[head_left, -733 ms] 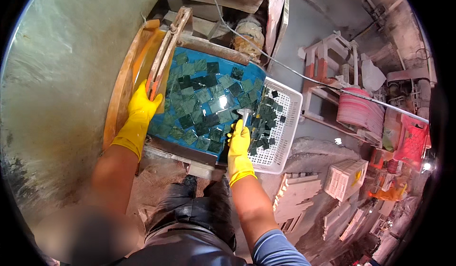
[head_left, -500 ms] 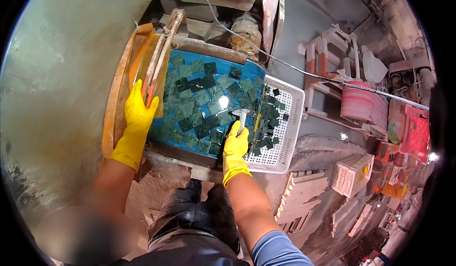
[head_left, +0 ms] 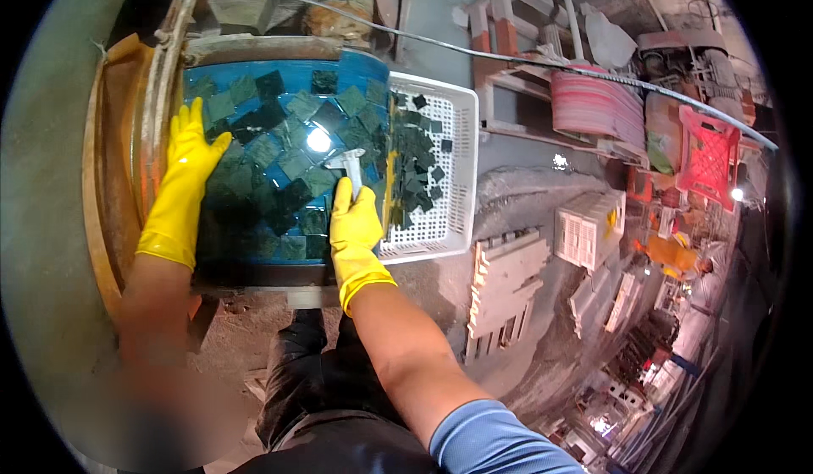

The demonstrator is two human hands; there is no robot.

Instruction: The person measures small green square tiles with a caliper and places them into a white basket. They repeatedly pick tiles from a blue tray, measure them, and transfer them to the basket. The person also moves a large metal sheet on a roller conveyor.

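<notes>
Dark green square stone tiles (head_left: 297,162) lie scattered on a wet, shiny blue belt (head_left: 246,72). My right hand (head_left: 356,230), in a yellow rubber glove, is closed round the handle of a grey T-shaped tool (head_left: 352,162), its head over the tiles near the belt's right end. My left hand (head_left: 191,148), gloved the same, is spread open at the left end of the belt beside the nearest tiles; it holds nothing. Whether its fingertips touch the belt, I cannot tell. Smaller dark pieces (head_left: 417,161) lie in a white perforated basket (head_left: 467,169) at the belt's right end.
A rusty bar frame (head_left: 165,68) and an orange-brown guard (head_left: 97,178) stand left of the belt. A grey cable (head_left: 461,46) crosses overhead. To the right are a white crate (head_left: 584,233), a slatted pallet (head_left: 508,283) and a red-pink drum (head_left: 597,101).
My left hand has left the bar frame and moved right to the belt's edge, fingers spread. My right hand still grips the tool over the tiles. The whole view has shifted.
</notes>
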